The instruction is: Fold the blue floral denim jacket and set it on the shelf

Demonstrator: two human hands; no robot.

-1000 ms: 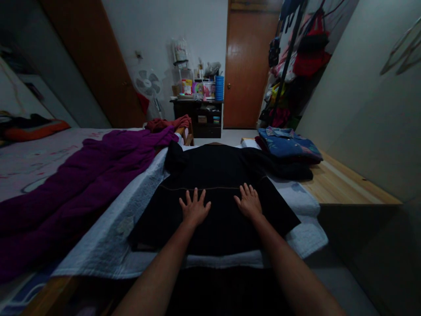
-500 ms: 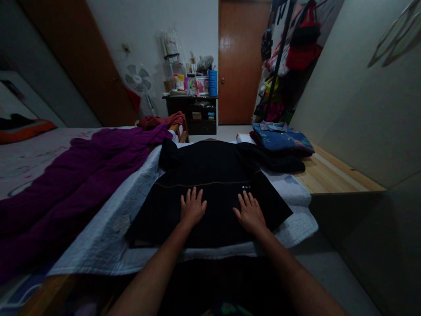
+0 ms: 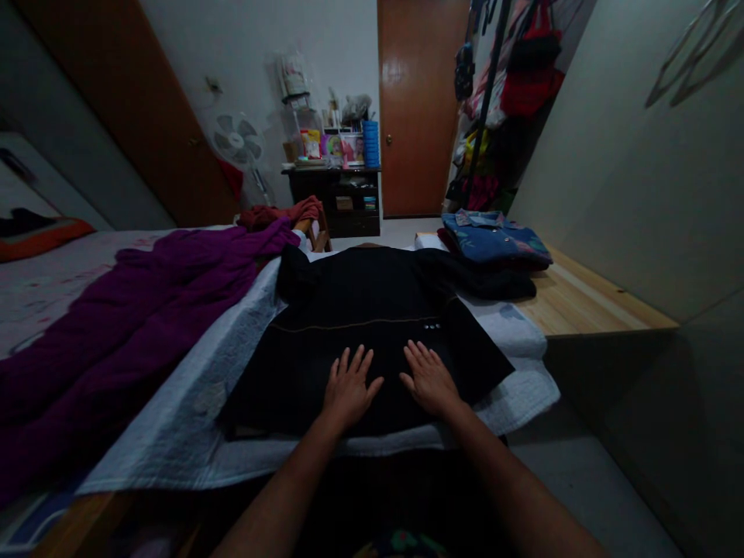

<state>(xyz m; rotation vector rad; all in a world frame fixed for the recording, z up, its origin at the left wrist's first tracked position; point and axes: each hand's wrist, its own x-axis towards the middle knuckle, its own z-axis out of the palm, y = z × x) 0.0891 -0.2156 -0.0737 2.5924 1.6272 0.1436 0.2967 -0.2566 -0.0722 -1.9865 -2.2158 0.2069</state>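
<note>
A black jacket point(image 3: 360, 298) lies spread out on a light quilted cloth point(image 3: 191, 395), its collar end away from me. A thin tan seam runs across it, with small pale studs at the right of that line. My left hand point(image 3: 349, 387) rests flat on the lower part of the jacket, fingers spread. To its right, my right hand point(image 3: 428, 378) also lies palm down on the fabric with fingers apart. Neither hand grips the cloth. The jacket's right sleeve stretches toward a folded blue denim garment point(image 3: 500, 236).
A purple blanket point(image 3: 145, 310) covers the bed edge at left, with a reddish cloth point(image 3: 279, 213) beyond it. At right is a wooden board point(image 3: 604, 298). Farther back stand a white fan point(image 3: 238, 139), a dark cabinet point(image 3: 331, 205) and a brown door point(image 3: 418, 116).
My left hand has slid slightly right and toward me. My right hand has moved left, so the two hands are closer together. The view has shifted a little.
</note>
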